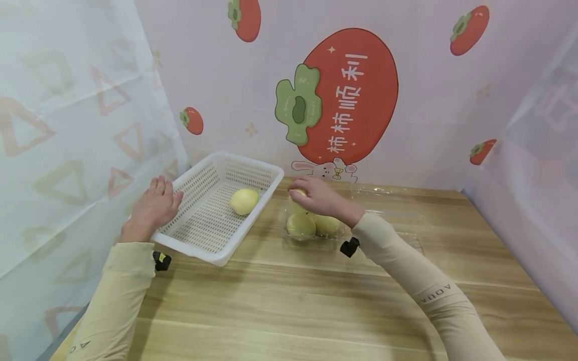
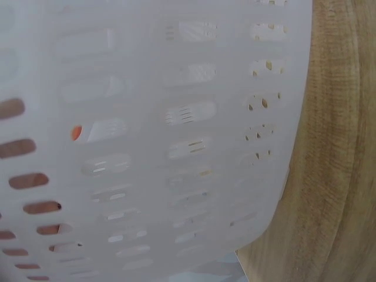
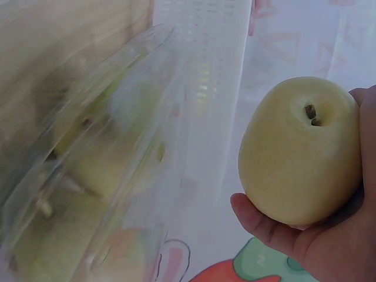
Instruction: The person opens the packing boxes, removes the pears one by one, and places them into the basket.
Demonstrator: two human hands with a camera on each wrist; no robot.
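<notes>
My right hand (image 1: pixel 318 198) grips a pale yellow pear (image 3: pixel 299 150) above a clear plastic box (image 1: pixel 293 235); in the head view the hand covers most of that fruit. More pears (image 1: pixel 301 224) sit in the box below. On the left, a white slotted basket (image 1: pixel 217 258) holds one pear (image 1: pixel 245 201). My left hand (image 1: pixel 155 205) lies at the basket's left rim with fingers straight, nothing seen in its grasp. The basket wall (image 2: pixel 147 141) fills most of the left wrist view, with skin showing through some slots.
The box's clear lid (image 1: pixel 388 200) lies folded back to the right. Everything stands on a wood-grain table (image 1: pixel 289 311). A printed backdrop (image 1: pixel 424 110) rises behind it, and patterned sheets (image 1: pixel 67 150) hang at the sides.
</notes>
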